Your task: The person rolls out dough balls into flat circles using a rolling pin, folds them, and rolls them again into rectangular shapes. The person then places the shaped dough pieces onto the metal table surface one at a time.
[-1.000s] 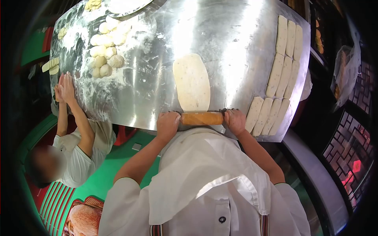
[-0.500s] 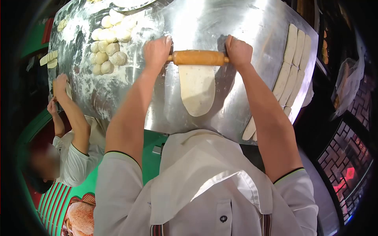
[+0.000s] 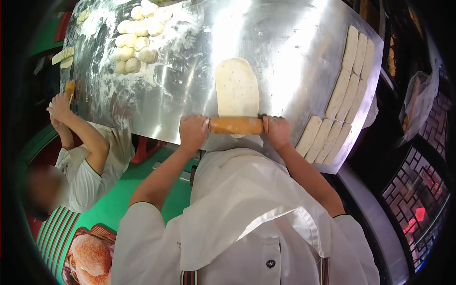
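Note:
A wooden rolling pin (image 3: pixel 236 125) lies across the near end of a flat, oblong sheet of dough (image 3: pixel 236 88). My left hand (image 3: pixel 194 131) is closed around its left handle, and my right hand (image 3: pixel 277 130) grips the right one. Most of the dough stretches away beyond the pin, with a small bit showing on my side of it. The sheet rests on the shiny metal table (image 3: pixel 190 102), close to my apron (image 3: pixel 237 190).
Floured dough balls (image 3: pixel 138 42) sit in a cluster at the far left. Several long dough strips (image 3: pixel 349 92) line the right edge. At the left end a co-worker's hands (image 3: pixel 59 107) are near another rolling pin (image 3: pixel 70 88).
Both my hands have drawn the rolling pin toward me, from the dough's far end to its near end. The co-worker's hands have shifted slightly toward the table's left edge.

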